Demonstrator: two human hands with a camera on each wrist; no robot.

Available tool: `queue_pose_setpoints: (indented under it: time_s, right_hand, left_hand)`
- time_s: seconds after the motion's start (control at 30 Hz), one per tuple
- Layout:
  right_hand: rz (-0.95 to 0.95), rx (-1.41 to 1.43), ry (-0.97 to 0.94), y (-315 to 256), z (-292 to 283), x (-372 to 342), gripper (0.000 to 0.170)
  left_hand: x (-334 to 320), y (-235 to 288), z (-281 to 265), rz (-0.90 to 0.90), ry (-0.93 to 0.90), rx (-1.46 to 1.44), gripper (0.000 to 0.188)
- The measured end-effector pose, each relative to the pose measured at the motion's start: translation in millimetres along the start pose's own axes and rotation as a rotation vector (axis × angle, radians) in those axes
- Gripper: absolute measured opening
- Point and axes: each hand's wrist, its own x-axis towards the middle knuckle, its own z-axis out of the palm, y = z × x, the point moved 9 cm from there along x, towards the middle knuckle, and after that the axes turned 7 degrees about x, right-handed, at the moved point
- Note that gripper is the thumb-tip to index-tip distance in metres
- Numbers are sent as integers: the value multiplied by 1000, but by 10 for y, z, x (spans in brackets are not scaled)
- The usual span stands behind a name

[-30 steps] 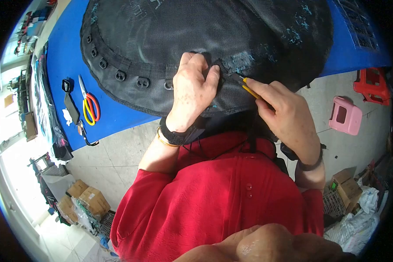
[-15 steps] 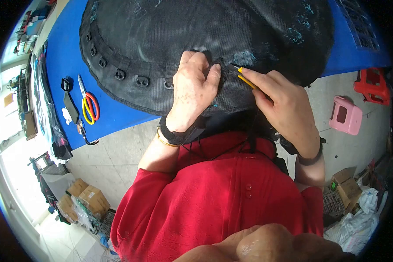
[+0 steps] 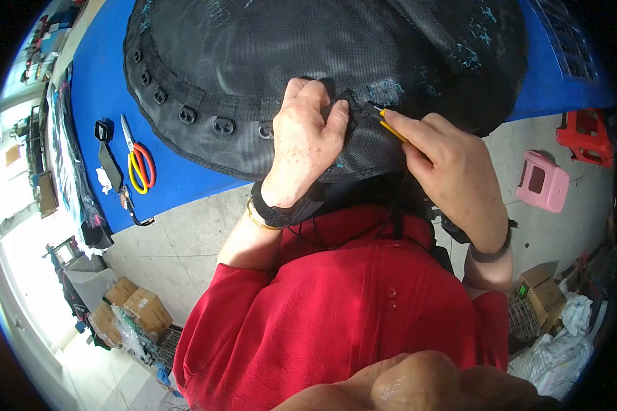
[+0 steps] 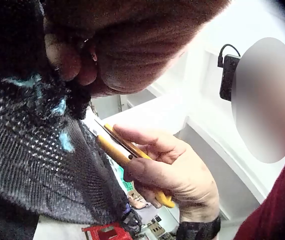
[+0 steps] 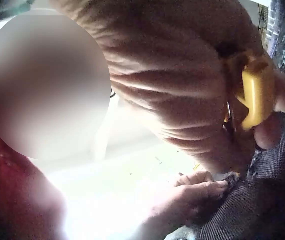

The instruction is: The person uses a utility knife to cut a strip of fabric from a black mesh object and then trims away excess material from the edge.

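Observation:
A large round black mesh piece (image 3: 267, 48) with light-blue thread patches (image 3: 385, 90) lies before me. My left hand (image 3: 307, 137) pinches a fold of the mesh near its front edge, thumb against curled fingers. Dark bunched material shows at those fingertips in the left wrist view. In my right hand (image 3: 456, 168) is a pair of yellow thread snips (image 4: 113, 150), held between thumb and fingers. Their blades point left, close to the bunched mesh beside my left thumb. Black plastic two-hole fittings (image 3: 187, 114) line the mesh's left rim.
On the blue table (image 3: 178, 188) at left lie red-and-yellow-handled scissors (image 3: 141, 168) and a black strap with a buckle (image 3: 110, 157). A pink stool (image 3: 543, 181) and a red stool (image 3: 584, 137) stand on the floor at right. Cardboard boxes (image 3: 144, 312) sit lower left.
The snips shifted up and left toward my left thumb, then slightly back to the right. My left hand keeps its hold on the mesh in almost the same spot.

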Motion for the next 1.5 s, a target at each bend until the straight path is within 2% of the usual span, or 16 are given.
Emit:
queue_pose_setpoints:
  time_s: [0.37,0.47,0.57,0.77,0.97,1.07,1.4,1.5]
  right_hand:
    - [38,2,-12,-20,-74,-109,33]
    - [68,-6,-20,10,-77,-124,34]
    - [81,-6,-18,36,-97,-150,36]
    - [69,-25,-74,22,-125,-185,53]
    - [73,58,38,-13,-297,-194,59]
    - [33,61,176,-20,-404,-183,58]
    - [36,15,350,-76,-524,-130,52]
    - [9,90,417,-65,-561,-96,49]
  left_hand:
    - [-2,2,-6,-1,1,5,26]
    - [1,19,-2,-13,-25,22,21]
    - [-13,3,-5,-5,15,13,26]
    - [-16,-6,0,-8,17,17,26]
    - [-23,-15,1,-8,15,23,27]
    - [-24,-22,0,-23,19,1,27]
    - [-32,-28,-6,-25,16,1,27]
    - [-35,-30,-3,-28,15,3,27]
